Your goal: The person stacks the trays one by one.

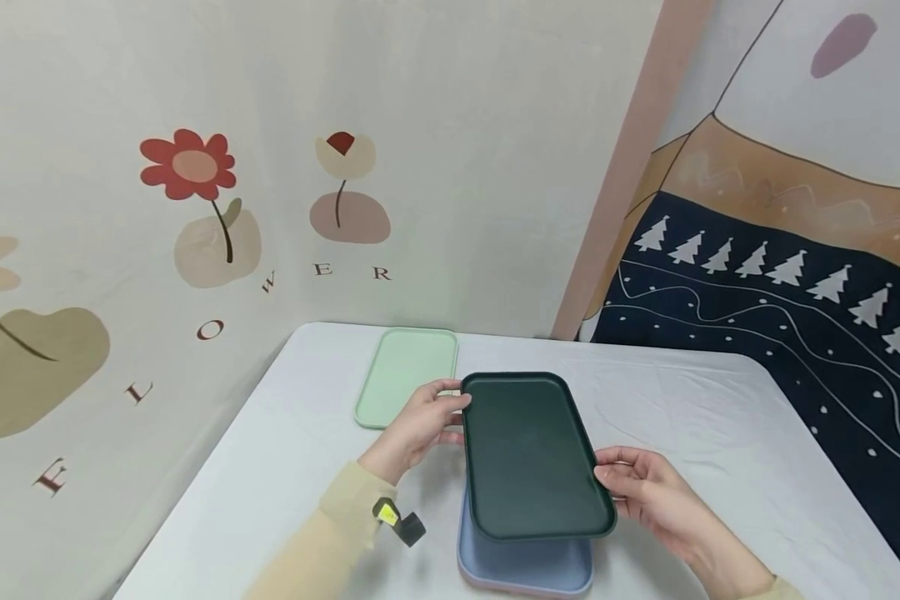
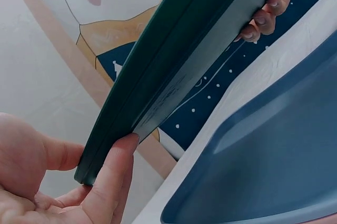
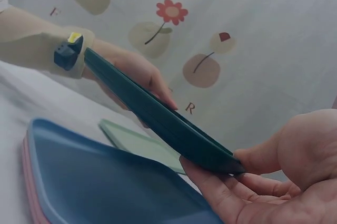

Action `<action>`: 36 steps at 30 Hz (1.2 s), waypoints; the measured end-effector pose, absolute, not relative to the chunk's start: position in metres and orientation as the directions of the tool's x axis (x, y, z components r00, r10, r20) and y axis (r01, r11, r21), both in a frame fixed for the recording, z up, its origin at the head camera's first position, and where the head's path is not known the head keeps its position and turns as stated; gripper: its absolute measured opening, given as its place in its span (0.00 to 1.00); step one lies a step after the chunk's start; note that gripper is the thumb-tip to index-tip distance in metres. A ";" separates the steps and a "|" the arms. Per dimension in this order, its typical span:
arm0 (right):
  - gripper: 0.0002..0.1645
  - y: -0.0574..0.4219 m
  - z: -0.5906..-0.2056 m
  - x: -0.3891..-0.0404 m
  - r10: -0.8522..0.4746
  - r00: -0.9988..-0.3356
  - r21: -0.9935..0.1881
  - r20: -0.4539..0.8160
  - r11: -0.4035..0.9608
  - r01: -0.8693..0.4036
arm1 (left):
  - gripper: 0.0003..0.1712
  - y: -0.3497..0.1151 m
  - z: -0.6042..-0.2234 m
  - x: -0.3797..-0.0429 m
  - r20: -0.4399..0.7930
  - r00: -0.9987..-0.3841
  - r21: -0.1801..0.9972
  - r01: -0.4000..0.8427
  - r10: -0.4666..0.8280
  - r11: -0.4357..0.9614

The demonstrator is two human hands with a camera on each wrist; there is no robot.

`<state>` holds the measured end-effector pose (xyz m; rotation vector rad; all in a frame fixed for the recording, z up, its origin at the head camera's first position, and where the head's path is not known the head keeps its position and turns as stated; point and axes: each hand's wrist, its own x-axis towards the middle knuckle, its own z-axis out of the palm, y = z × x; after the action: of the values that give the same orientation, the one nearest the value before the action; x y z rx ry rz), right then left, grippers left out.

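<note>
Both hands hold a dark green rectangular tray [image 1: 536, 458] in the air, tilted. My left hand [image 1: 423, 425] pinches its left edge near the far corner, thumb on top and fingers beneath. On the opposite side my right hand [image 1: 656, 496] grips the right edge the same way. Below the green tray lies a blue tray [image 1: 525, 567], partly hidden by it. In the right wrist view the blue tray [image 3: 105, 166] rests on a pink tray [image 3: 32, 187], whose edge alone shows. A gap separates the green tray [image 2: 152, 76] from the blue one.
A light green tray [image 1: 408, 375] lies at the back left of the table, which a white cloth [image 1: 682, 417] covers. Behind the table stands a wall [image 1: 480, 167] with printed flowers and letters. A dark blue patterned hanging [image 1: 720, 308] is at the right.
</note>
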<state>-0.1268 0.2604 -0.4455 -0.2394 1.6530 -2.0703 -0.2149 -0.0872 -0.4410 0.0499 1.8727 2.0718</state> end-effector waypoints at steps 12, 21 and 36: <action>0.11 0.257 -0.456 -0.114 -0.518 -0.846 -0.943 -0.125 -0.202 0.263 | 0.27 -0.087 -0.449 -0.213 -0.195 -0.935 0.978 -0.208 0.296 -0.015; 0.11 0.254 -0.462 -0.104 -0.498 -0.843 -0.935 -0.204 -0.156 0.318 | 0.25 -0.087 -0.455 -0.211 -0.207 -0.925 0.976 -0.217 0.319 0.004; 0.19 0.247 -0.466 -0.096 -0.388 -0.866 -0.940 -0.316 0.002 0.342 | 0.25 -0.084 -0.469 -0.209 -0.206 -0.930 0.978 -0.184 0.304 0.098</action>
<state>-0.0956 0.2474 -0.4655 -0.0471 1.7860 -1.9139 -0.2089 -0.0836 -0.4693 0.1178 2.0273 1.8912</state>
